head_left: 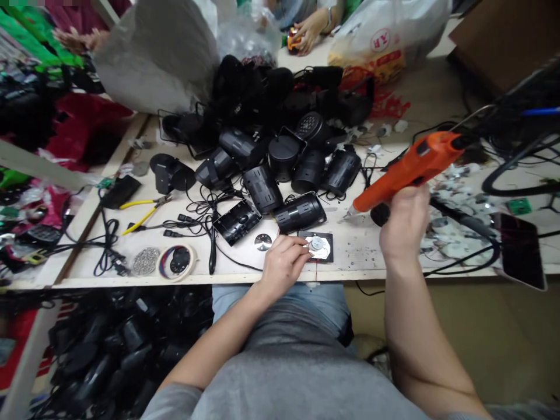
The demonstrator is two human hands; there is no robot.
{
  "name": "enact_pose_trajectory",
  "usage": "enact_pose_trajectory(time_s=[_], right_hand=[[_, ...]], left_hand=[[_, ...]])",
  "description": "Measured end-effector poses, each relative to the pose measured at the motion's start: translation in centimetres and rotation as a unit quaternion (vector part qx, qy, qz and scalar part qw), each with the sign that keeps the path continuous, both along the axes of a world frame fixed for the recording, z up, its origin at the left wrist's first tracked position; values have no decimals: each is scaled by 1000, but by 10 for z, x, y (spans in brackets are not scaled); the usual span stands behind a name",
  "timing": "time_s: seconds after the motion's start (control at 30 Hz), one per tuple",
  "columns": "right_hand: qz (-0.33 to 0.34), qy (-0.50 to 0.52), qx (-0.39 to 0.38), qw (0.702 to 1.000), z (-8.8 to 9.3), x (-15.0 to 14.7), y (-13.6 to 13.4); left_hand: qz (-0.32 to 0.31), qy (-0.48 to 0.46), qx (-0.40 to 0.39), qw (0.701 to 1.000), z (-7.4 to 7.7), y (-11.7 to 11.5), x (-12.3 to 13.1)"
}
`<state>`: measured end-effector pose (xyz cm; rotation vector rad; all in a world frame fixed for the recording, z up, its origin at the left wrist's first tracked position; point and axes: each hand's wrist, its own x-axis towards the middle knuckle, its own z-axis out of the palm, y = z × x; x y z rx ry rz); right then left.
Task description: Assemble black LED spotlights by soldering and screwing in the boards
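Observation:
My right hand is wrapped around an orange electric screwdriver, raised over the bench, its thin bit slanting down to the left. At the bench's front edge, the closed fingertips of my left hand pinch the side of a small round silver motor. That motor sits on a black plate with a white middle, and thin red wires hang from it. Left of the hand lies a round dark-and-silver disc. Just behind the plate is a black cylindrical lamp housing.
Black housings and cables are heaped behind. At left lie yellow-handled pliers, a tape roll and a pile of screws. Several small motors and a phone lie right. Across the bench is another person's hand.

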<state>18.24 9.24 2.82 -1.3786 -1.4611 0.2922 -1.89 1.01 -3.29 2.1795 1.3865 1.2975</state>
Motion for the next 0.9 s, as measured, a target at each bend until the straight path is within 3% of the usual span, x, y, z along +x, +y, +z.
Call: enact_pose_trajectory(time_s=[0.07,0.13,0.2,0.3,0.37,0.43,0.53,0.6,0.67,0.73,0.83,0.9], right_hand=[[-11,-40,27,999,-2,1,-20],[100,-102,18,990,-8,-5,-38],[246,-181,-31,952,-16,-15,-49],[328,-234,-82,911,-18,-26,-55],[311,-244,-46,917,-6,-24,-58],[254,-260,57,930,15,-12,-61],[65,-334,215,915,56,25,-56],[-62,-400,202,892,79,55,-42],[-124,-439,74,887,96,75,-28],[-179,-438,36,880,107,78,-22],[-135,-403,137,895,105,50,-35],[21,-333,158,929,90,25,-51]], left_hand=[[17,-1,-2,1000,1,0,0],[25,-4,-7,1000,2,0,0],[23,-10,-11,1000,3,0,0],[24,-11,-22,999,3,2,-1],[28,-8,-24,999,2,3,-2],[27,-6,-22,999,2,4,-2],[25,-9,-19,999,2,3,-1],[29,-14,-17,999,2,3,-1],[33,-19,-13,999,2,2,0],[32,-23,-12,999,1,2,0],[31,-28,-17,999,0,2,1],[30,-31,-18,999,0,2,1]])
